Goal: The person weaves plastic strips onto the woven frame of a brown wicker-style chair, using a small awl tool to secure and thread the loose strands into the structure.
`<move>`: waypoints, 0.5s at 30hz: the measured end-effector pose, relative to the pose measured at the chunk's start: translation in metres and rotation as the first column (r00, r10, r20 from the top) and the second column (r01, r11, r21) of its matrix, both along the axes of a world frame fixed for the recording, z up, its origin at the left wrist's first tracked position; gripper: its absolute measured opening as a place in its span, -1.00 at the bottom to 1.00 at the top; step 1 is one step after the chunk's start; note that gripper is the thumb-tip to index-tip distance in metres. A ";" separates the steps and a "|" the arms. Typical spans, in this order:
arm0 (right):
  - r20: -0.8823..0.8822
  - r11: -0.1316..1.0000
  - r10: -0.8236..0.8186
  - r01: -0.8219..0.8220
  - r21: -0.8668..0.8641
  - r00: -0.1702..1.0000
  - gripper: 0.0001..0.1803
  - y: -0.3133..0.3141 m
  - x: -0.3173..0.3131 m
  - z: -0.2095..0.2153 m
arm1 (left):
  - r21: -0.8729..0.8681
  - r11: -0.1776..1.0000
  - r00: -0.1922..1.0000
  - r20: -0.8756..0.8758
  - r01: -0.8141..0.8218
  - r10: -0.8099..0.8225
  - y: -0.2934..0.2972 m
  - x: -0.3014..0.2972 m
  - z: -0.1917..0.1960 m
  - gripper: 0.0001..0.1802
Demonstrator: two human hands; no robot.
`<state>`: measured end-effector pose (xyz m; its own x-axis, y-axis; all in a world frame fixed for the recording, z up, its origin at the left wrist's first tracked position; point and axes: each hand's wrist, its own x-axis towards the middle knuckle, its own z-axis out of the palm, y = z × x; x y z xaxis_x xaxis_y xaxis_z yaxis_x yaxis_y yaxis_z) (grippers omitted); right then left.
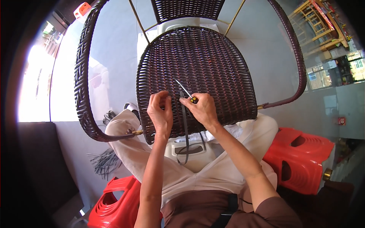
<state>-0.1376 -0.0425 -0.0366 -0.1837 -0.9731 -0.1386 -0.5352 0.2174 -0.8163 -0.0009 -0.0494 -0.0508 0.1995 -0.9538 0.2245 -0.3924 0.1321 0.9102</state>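
Observation:
A dark brown woven chair seat (194, 64) lies before me, across my knees. Over its near part, my right hand (203, 108) is closed round the yellow-and-black handle of a screwdriver (184, 88). The slim metal shaft points up and left over the weave. Beside the right thumb, a dark flat weaving strip (185, 129) runs down from the seat and loops below its near edge. Left of that strip, my left hand (160, 110) hovers over the seat with fingers curled in. Anything inside those fingers is hidden.
Wrapped chair arms (84, 76) curve out on both sides, and the backrest (188, 8) extends beyond the seat. A pale stool (194, 155) stands below. Red plastic stools (300, 152) flank me. Loose dark strips (106, 163) lie on the floor at left. Wooden frames (319, 28) stand far right.

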 end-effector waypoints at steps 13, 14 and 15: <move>0.150 0.993 -0.102 0.091 0.075 0.983 -0.77 -0.011 0.000 -0.024 | 0.068 0.997 0.934 0.351 0.048 -0.069 -0.011 -0.013 0.003 -0.86; 0.147 0.993 -0.100 0.090 0.073 0.984 -0.77 -0.012 0.001 -0.026 | 0.073 0.997 0.918 0.393 0.034 -0.060 -0.013 -0.014 0.005 -0.86; 0.157 0.994 -0.090 0.081 0.067 0.983 -0.78 -0.013 0.001 -0.027 | 0.077 0.997 0.900 0.434 0.020 -0.051 -0.014 -0.015 0.007 -0.86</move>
